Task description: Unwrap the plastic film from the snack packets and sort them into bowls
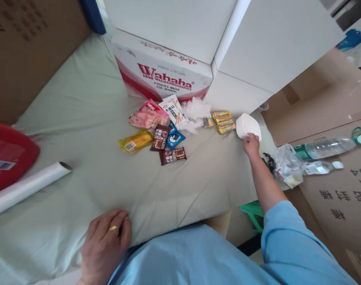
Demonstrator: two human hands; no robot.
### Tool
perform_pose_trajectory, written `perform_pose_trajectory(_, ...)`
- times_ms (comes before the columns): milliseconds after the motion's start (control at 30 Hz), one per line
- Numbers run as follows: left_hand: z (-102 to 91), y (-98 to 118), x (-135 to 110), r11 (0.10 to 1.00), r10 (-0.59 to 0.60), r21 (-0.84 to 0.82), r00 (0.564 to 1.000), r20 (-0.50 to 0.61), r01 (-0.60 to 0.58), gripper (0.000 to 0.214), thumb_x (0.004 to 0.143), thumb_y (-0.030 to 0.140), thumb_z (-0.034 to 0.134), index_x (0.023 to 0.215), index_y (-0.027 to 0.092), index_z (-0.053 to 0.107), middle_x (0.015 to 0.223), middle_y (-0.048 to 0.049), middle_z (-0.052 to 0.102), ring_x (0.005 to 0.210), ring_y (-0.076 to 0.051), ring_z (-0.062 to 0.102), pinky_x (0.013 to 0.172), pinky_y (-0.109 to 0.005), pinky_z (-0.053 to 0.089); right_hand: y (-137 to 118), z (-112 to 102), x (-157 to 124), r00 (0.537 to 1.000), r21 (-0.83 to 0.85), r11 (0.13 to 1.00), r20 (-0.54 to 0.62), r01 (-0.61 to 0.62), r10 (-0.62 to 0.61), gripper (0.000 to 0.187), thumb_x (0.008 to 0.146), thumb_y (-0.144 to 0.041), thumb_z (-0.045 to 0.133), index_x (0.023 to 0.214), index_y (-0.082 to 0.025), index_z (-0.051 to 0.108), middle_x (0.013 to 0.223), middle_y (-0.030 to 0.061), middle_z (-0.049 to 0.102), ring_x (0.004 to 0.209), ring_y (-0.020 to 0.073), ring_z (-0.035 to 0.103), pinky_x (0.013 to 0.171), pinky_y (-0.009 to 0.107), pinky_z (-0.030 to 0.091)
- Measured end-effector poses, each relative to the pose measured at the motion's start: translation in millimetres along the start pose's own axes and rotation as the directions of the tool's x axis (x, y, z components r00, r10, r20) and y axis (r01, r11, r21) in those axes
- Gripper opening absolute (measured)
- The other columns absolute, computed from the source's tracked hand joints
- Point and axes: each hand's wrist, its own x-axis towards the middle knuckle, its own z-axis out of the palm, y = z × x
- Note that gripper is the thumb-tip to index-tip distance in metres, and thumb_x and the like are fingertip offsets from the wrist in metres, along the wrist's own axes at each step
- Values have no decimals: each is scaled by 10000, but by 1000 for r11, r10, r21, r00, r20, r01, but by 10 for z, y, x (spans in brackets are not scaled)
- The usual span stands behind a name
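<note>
My right hand [251,144] reaches out to the far right edge of the pale green cloth [79,118] and grips the rim of a white bowl [247,124], tilted on its side. My left hand [104,243], with a gold ring, rests near me, its fingers curled on the cloth's front edge. Between them lies a heap of snack packets [159,130]: pink wafers, brown cocoa bars, a yellow bar, a blue packet, a white carton. Small yellow candy packs [224,120] lie just left of the bowl.
A Wahaha water carton [162,73] and white boxes [269,43] stand behind the snacks. A roll of clear film [26,186] and a red tray [8,158] lie left. Water bottles [328,148] and a crumpled bag [287,164] sit on cardboard at right. A green stool [253,213] is below.
</note>
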Motion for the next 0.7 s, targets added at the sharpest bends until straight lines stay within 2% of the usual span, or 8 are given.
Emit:
perform_pose_trajectory(67,-21,5,-8,995,-71,-67,997,-2,71,92,930,226,636,972,235,717,961,-81,767,889,-265,720,859,-409,594,-144,54,-105,994,50,998,-103,47,-42,509,842,-260,575,1315,-74,615,1339,268,566,1146,309,606,1052,483,491)
perform_pose_trajectory(133,-54,24,17,980,-148,-135,989,6,147,108,958,248,619,1006,243,716,990,-74,754,909,-242,722,863,-383,596,-294,92,-383,980,133,983,-168,125,-102,485,876,-292,558,1320,-107,619,1363,248,579,1138,297,620,1024,474,508)
perform_pose_trajectory(233,-96,86,212,948,-217,-226,975,52,224,144,989,293,583,1021,257,719,1006,-49,746,917,-210,726,862,-349,598,-556,164,-971,974,335,921,38,197,-222,322,944,-397,541,1111,-188,719,1051,116,727,848,226,661,844,393,556)
perform_pose_trajectory(300,-78,145,480,931,-219,-276,970,101,239,171,991,328,575,990,254,729,987,-37,746,907,-202,726,858,-342,595,-756,221,-1319,938,467,865,180,183,-296,296,957,-437,564,1039,-220,748,885,51,744,748,195,651,760,344,545)
perform_pose_trajectory(367,13,212,835,902,-232,-343,964,128,262,189,993,323,564,973,237,732,978,-33,740,879,-183,718,834,-318,586,-961,272,-1521,924,548,823,217,153,-316,282,954,-437,589,1036,-231,763,839,29,748,707,178,641,717,317,527)
perform_pose_trajectory(533,591,371,1659,798,-224,-553,970,99,241,188,959,250,557,971,199,738,981,-46,740,901,-177,691,822,-305,558,-1431,409,-1341,961,604,789,136,112,-241,293,958,-433,570,1048,-216,745,879,50,746,706,175,624,730,321,522)
perform_pose_trajectory(600,864,415,1803,770,-177,-586,967,185,253,179,927,207,563,956,197,739,966,-47,756,867,-179,695,825,-325,567,-1616,513,-1150,968,574,804,70,157,-240,310,942,-430,594,1114,-209,728,1022,83,741,713,169,611,761,335,533)
perform_pose_trajectory(700,1133,440,1798,785,-26,-599,974,227,160,191,901,156,571,952,201,750,1117,-81,780,1056,-224,713,994,-412,560,-1875,715,-924,954,534,817,59,217,-292,381,864,-382,687,1194,-192,699,1272,142,670,734,157,601,811,351,546)
